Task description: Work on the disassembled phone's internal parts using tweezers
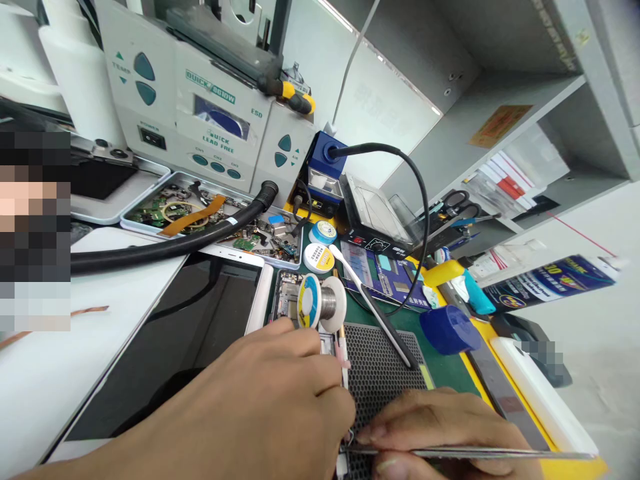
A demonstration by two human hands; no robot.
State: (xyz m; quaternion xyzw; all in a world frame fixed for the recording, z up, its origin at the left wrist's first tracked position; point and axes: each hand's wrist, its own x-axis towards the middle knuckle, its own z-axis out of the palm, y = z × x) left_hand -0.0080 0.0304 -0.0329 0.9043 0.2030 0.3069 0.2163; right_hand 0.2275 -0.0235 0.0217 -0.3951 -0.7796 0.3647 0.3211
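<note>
My right hand (450, 427) pinches metal tweezers (510, 454) between thumb and fingers. The tips point left over a black perforated mat (385, 380). Close to those tips, my left hand (280, 387) is closed, knuckles up, and its fingertips are out of sight. Under and beside it runs a narrow strip of small white and metal parts, mostly covered, so I cannot tell what it belongs to. Just beyond my left knuckles stands a solder wire spool (327, 303), next to an opened phone board (287, 293).
A white-and-black brush (375, 307) lies across the mat. Left is a dark-screened tablet (190, 347); behind it, a tray of circuit boards (245, 250) and a hot-air station (200, 127) with a black hose (165, 257). A blue cap-like object (449, 330) sits right.
</note>
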